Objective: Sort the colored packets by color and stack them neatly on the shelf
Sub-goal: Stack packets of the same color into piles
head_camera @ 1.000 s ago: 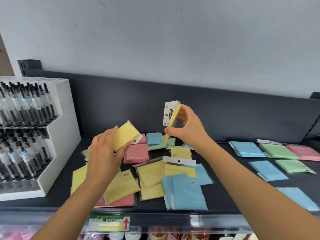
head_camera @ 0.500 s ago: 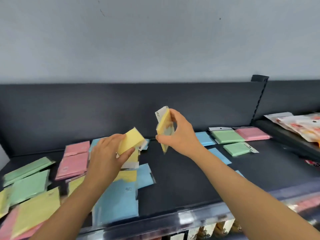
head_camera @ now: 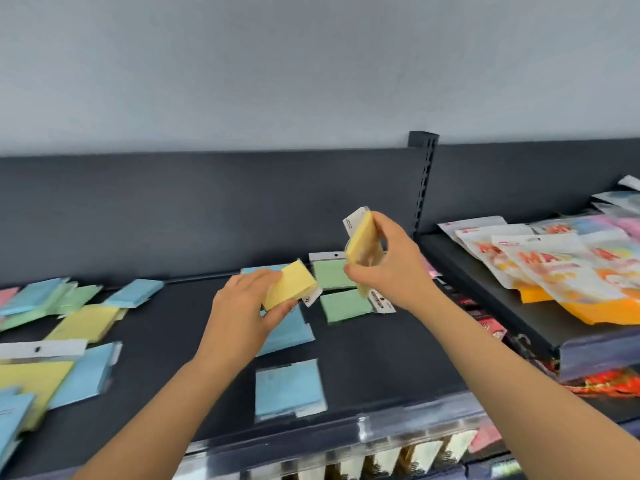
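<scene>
Ok, dark shelf (head_camera: 363,358), grey wall (head_camera: 311,81) behind, loose packets (head_camera: 289,389) spread flat. Left hand (head_camera: 242,306) grips yellow packet (head_camera: 289,284) off the shelf, thumb below; right hand (head_camera: 391,268) pinches 2nd yellow packet (head_camera: 362,244) upright.

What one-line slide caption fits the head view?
Left hand grips a low yellow stack, right hand a raised yellow stack, above the dark shelf of loose blue, green and yellow packets.

Dark shelf (head_camera: 363,368): mixed heap (head_camera: 86,322) of blue, green and yellow packets lying at left; single blue packet (head_camera: 289,389) flat near front edge; two green packets (head_camera: 344,306) flat toward rear
</scene>
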A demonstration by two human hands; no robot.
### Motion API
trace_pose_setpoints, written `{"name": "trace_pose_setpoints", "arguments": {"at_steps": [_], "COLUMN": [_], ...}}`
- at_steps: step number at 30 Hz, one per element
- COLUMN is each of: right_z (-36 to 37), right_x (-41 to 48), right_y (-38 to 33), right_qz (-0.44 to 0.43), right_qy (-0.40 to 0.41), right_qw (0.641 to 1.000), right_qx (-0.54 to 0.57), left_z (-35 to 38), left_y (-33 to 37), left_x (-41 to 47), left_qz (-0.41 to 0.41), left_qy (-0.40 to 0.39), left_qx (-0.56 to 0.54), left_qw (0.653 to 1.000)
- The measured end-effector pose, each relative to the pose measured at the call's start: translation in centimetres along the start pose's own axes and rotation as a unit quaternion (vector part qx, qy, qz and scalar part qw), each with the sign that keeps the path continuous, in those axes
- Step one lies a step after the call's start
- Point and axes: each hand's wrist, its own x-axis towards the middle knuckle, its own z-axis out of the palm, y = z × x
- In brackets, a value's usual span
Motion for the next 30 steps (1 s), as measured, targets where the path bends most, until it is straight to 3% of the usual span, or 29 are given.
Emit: {"name": "trace_pose_setpoints", "arguments": {"at_steps": [16, 30], "right_z": [-2.6, 2.5], "right_x": [0.9, 4.2], "right_y": [4.9, 2.4], "right_qz": [-0.008, -0.039], "right_qy": [-0.079, -0.111], "right_qw": [0.995, 0.992], "right_qx": [-0.053, -0.045], "left_z": [2.0, -2.5], "left_y": [1.8, -4.9], "left_x": [2.4, 3.8], "left_qz": [-0.04, -0.094], "left_qy": [0.017, 0.052], "left_qx": [0.031, 0.053], "left_qw": [0.999, 0.993]}}
